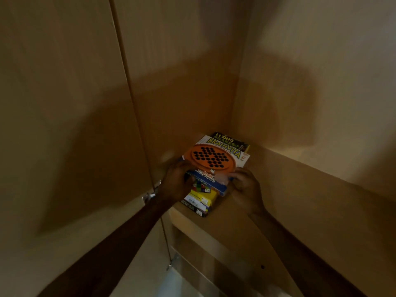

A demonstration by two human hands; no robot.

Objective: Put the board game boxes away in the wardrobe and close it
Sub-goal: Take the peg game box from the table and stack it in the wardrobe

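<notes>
Left hand (176,182) and right hand (244,187) grip Brainvita box (214,157).

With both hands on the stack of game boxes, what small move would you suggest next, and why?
Probably slide the stack deeper onto the shelf: the left hand and right hand grip its near end, and the bottom box appears to overhang the shelf's front edge.

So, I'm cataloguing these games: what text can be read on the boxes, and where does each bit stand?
"BRAINVITA": top box, far edge.
"Kids+Adults": top box, near edge; the word before it is blurred.
"LUDOO" above "SNAKES": dark box under it, at the back.
Yellow box and black box lower in the stack: print too blurred to read.
</notes>
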